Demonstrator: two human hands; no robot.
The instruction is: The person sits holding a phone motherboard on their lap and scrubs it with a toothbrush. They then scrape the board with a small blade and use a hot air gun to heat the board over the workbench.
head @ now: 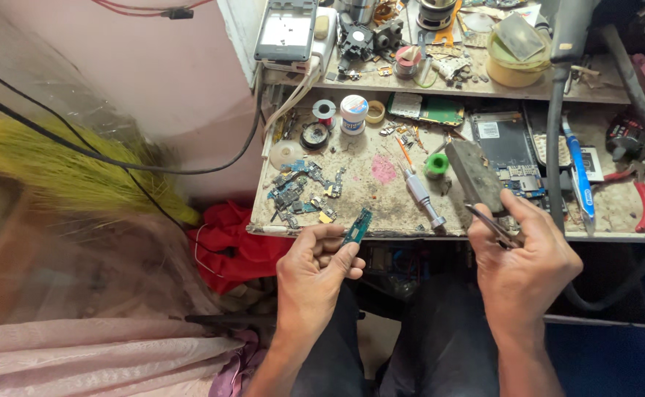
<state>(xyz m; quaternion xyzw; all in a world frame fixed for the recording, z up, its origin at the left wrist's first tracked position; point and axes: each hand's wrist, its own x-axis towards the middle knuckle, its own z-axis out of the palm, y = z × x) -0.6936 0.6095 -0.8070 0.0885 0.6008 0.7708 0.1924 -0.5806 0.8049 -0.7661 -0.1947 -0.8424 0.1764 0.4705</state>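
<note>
**Small circuit board in left hand, tweezers in right, at cluttered repair bench**

Left hand (315, 266) curled, thumb and fingers pinching a small green circuit board (358, 226) by its lower end; board tilted, upper end pointing up toward the bench edge. Right hand (524, 257) closed around dark tweezers (488, 223), tips pointing up-left, apart from the board. Hands well apart from each other, both just below the front edge of the workbench (381, 198), above the person's dark-trousered lap.

Just above the left hand: a heap of small blue-green board scraps (302, 190) on the bench. Further up from it: a white round tub (353, 114), a solder spool (325, 110), a tape ring (375, 111).

Between the hands, up on the bench: a metal cylindrical tool (419, 195) lying slanted, a green tape roll (436, 164) beyond it, a pink stain (384, 170) to its left.

Just above the right hand: a grey block (474, 173), tilted, and an opened phone (510, 151) with its board exposed. Right of the right hand: a blue toothbrush (579, 173), red-handled pliers (642, 198), a thick black hose (555, 140) running down past the hand.

Left of the left hand: red cloth (227, 242) under the bench, a yellow-green broom (65, 165), black cable (117, 162), pale pink fabric (80, 353) lower down.

Upper shelf above both hands: a white device (286, 29), yellow tub (517, 62), assorted parts.
</note>
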